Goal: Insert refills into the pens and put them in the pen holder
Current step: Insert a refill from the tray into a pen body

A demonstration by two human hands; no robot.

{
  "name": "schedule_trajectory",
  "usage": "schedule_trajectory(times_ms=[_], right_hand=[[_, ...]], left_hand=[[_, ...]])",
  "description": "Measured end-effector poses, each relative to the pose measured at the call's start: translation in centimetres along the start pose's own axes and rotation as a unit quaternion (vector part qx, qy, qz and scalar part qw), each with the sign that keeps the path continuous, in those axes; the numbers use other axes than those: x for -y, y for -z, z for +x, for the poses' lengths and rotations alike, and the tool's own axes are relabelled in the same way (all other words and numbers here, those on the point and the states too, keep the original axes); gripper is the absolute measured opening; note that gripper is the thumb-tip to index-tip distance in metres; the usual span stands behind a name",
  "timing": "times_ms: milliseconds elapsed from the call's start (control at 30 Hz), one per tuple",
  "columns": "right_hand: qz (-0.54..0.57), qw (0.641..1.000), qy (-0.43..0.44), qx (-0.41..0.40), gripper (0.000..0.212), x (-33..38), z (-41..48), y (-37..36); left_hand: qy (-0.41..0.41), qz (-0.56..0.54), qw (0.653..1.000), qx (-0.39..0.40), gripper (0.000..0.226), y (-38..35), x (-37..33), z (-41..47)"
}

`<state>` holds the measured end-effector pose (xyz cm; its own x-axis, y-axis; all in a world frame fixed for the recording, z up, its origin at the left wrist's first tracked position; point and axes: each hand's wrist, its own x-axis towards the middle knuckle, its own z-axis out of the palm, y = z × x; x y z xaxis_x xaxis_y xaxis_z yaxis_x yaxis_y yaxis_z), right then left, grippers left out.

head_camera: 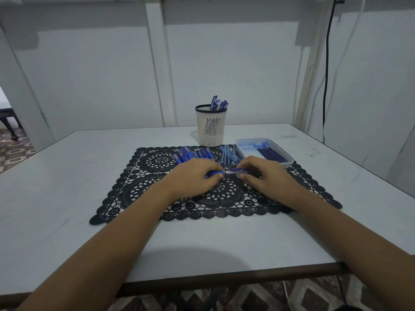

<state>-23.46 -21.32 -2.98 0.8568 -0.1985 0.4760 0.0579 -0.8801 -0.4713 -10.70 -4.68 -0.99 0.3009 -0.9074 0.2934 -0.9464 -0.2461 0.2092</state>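
Few pens (pixel 219 103) in your pen holder (pixel 211 129), pile (pixel 193 156) left; your left hand (pixel 195 177) and right hand (pixel 266 176) pinch one pen (pixel 231 171) mid-assembly.

dim bluish overhead light, soft shadow on table (pixel 202 254) near edge, wide-angle bending at edges, sharp focus

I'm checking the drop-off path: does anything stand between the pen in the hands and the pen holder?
Only low things: loose pens and pale blue tubes lie flat on the mat between the held pen and the pen holder. Lifted over them, nothing visible blocks it.
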Motion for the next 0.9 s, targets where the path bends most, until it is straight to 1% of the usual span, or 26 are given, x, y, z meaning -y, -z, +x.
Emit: schedule_trajectory(times_ms=[200,333,500,667,800,900], right_hand=[[0.023,1.000,-0.004,0.001,0.015,0.1,0.0,0.1],[0.039,0.999,0.008,-0.001,0.015,0.5,0.0,-0.3],[0.062,0.997,0.036,-0.015,0.012,1.0,-0.2,-0.7],[0.049,0.995,0.076,-0.035,0.012,1.0,-0.4,-0.8],[0.038,0.991,0.122,-0.033,0.013,0.6,-0.5,-1.0],[0.026,0.988,0.144,-0.043,0.014,0.4,-0.4,-1.1]], left_hand=[[0.008,-0.004,1.000,-0.003,0.030,-0.1,0.2,0.0],[0.017,-0.026,0.999,-0.008,0.026,-0.2,-0.1,0.1],[0.026,-0.050,0.998,0.001,0.021,-0.4,-0.5,0.2],[0.046,-0.089,0.994,0.038,0.013,-0.1,-1.0,0.2],[0.057,-0.128,0.988,0.059,0.019,0.2,-1.3,0.2],[0.066,-0.138,0.987,0.055,0.021,0.1,-1.3,0.2]])
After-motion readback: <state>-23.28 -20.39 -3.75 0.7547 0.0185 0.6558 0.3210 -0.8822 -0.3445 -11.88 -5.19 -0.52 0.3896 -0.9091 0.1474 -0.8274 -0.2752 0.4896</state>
